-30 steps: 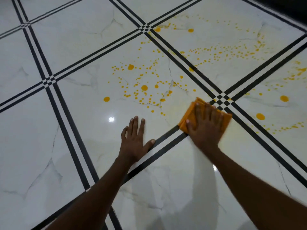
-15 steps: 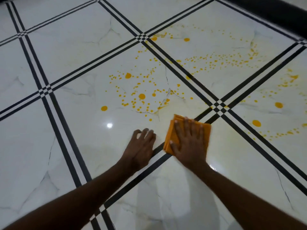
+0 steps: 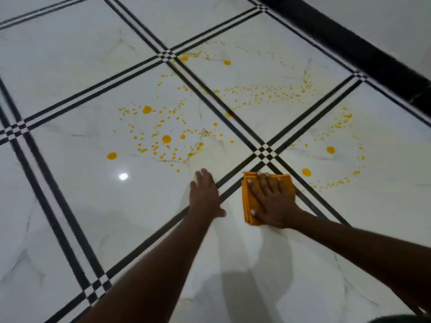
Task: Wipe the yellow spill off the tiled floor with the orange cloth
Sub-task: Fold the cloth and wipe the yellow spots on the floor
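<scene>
I see the right hand flat, fingers spread and straight, pressing the folded orange cloth onto the tiled floor, just below the checkered line crossing. Left hand lies flat and released, holding nothing, left of the cloth. Yellow spill dots tiles around that crossing.

Both forearms bare, no sleeves; hands ungloved.
</scene>
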Tool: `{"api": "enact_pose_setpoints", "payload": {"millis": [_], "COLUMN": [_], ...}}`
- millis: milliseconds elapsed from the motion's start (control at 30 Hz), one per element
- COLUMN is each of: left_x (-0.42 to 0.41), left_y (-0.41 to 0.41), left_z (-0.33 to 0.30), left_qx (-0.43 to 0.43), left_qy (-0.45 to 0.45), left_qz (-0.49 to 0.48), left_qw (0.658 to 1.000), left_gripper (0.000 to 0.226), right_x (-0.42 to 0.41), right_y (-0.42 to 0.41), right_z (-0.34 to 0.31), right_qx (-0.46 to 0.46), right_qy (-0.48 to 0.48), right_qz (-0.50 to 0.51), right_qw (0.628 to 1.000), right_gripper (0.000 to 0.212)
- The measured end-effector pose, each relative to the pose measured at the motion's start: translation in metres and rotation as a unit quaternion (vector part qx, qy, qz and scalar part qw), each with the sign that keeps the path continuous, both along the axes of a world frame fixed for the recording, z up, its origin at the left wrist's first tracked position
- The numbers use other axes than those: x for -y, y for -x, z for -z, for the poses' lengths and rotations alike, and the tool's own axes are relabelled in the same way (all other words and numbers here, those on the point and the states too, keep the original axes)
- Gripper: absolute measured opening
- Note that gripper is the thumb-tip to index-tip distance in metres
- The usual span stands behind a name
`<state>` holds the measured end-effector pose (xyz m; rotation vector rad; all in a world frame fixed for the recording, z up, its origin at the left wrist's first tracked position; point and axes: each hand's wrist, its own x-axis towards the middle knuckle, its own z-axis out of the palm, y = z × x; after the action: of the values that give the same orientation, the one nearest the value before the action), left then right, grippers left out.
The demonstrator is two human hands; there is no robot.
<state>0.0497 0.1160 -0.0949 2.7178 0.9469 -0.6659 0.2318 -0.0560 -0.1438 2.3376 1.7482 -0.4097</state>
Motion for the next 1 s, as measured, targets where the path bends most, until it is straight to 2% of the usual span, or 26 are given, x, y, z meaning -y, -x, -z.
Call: {"api": "enact_pose_setpoints", "payload": {"millis": [100,167,267,333,367,433,500,567,600,667,700,767,833,900,933,1000], "left_x": [-0.005,-0.007,-0.005,-0.005,-0.002,0.01,0.023,0.035,0.039,0.039,0.038,0.034,0.03,0.026,0.025,0.022], "left_y": [0.011,0.012,0.007,0.004,0.001,-0.006,-0.012,-0.01,-0.006,0.002,0.0,-0.014,-0.029,-0.033,-0.031,-0.028], "left_z": [0.004,0.017,0.027,0.031,0.031,0.032,0.036,0.038,0.039,0.039,0.038,0.035,0.032,0.034,0.035,0.034], "left_qx": [0.016,0.024,0.021,0.065,0.095,0.129,0.134,0.138,0.141,0.143,0.145,0.157,0.147,0.127,0.123,0.116], "left_qy": [-0.009,-0.029,-0.051,-0.053,-0.049,-0.04,-0.034,-0.042,-0.047,-0.053,-0.054,-0.053,-0.032,-0.018,-0.017,-0.011], "left_qz": [-0.004,0.006,0.011,-0.012,-0.02,0.0,0.006,-0.016,-0.029,-0.036,-0.035,-0.027,-0.02,-0.02,-0.019,-0.009], "left_qw": [1.0,0.999,0.998,0.996,0.994,0.991,0.99,0.989,0.989,0.988,0.987,0.986,0.988,0.992,0.992,0.993], "left_gripper": [0.134,0.135,0.135,0.128,0.122,0.115,0.113,0.11,0.108,0.106,0.105,0.102,0.102,0.105,0.108,0.113], "right_x": [-0.003,-0.008,-0.013,0.007,0.016,0.022,0.008,-0.018,-0.023,-0.012,0.003,0.025,0.019,-0.011,-0.033,-0.065], "right_y": [0.002,-0.009,-0.059,-0.068,-0.056,-0.009,0.025,-0.012,-0.045,-0.11,-0.124,-0.102,-0.044,-0.019,-0.027,-0.072], "right_z": [0.001,0.011,0.023,0.022,0.023,0.02,0.02,0.021,0.02,0.021,0.023,0.025,0.021,0.024,0.023,0.019], "right_qx": [0.003,0.013,0.021,0.031,0.047,0.039,-0.007,-0.016,-0.012,0.032,0.055,0.077,0.05,0.012,0.003,-0.022], "right_qy": [-0.034,-0.066,-0.141,-0.159,-0.175,-0.196,-0.174,-0.177,-0.174,-0.175,-0.176,-0.2,-0.203,-0.194,-0.189,-0.174], "right_qz": [-0.023,-0.017,0.138,0.255,0.282,0.234,0.098,0.042,0.078,0.219,0.274,0.32,0.26,0.119,0.067,0.076], "right_qw": [0.999,0.998,0.98,0.953,0.942,0.951,0.98,0.983,0.982,0.959,0.944,0.923,0.943,0.974,0.98,0.981], "right_gripper": [0.093,0.083,0.071,0.069,0.07,0.074,0.074,0.07,0.068,0.069,0.068,0.071,0.073,0.073,0.072,0.071]}}
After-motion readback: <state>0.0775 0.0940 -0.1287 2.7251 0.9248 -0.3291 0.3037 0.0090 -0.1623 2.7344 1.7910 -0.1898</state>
